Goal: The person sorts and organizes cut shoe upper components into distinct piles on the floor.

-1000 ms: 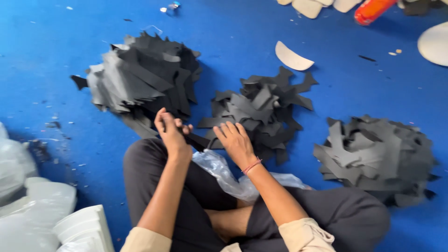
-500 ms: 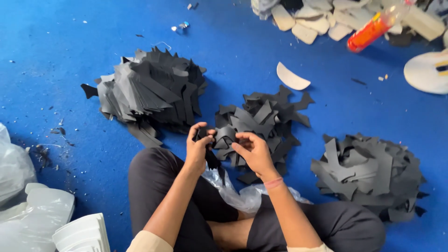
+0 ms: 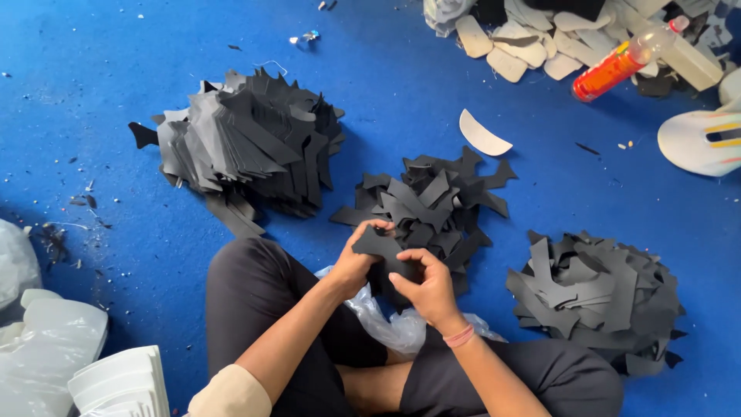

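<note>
I sit cross-legged on a blue floor. My left hand (image 3: pixel 356 259) and my right hand (image 3: pixel 427 287) both grip one flat black cut piece (image 3: pixel 380 245) just above my knees, fingers pinching its edges. Right behind the hands lies a loose middle pile of black cut pieces (image 3: pixel 432 202). A taller stacked pile of black and grey pieces (image 3: pixel 247 143) sits at the far left, and a third pile (image 3: pixel 598 289) lies to my right.
A clear plastic bag (image 3: pixel 390 324) rests in my lap. White plastic bags and containers (image 3: pixel 62 355) sit at lower left. A white curved piece (image 3: pixel 482 135), an orange bottle (image 3: pixel 617 66), beige sole shapes (image 3: pixel 525 42) and a white shoe sole (image 3: pixel 702 139) lie farther off.
My hands came together from the left pile's edge toward the middle pile and now both hold one black piece. The view has shifted, showing more of the far right items.
</note>
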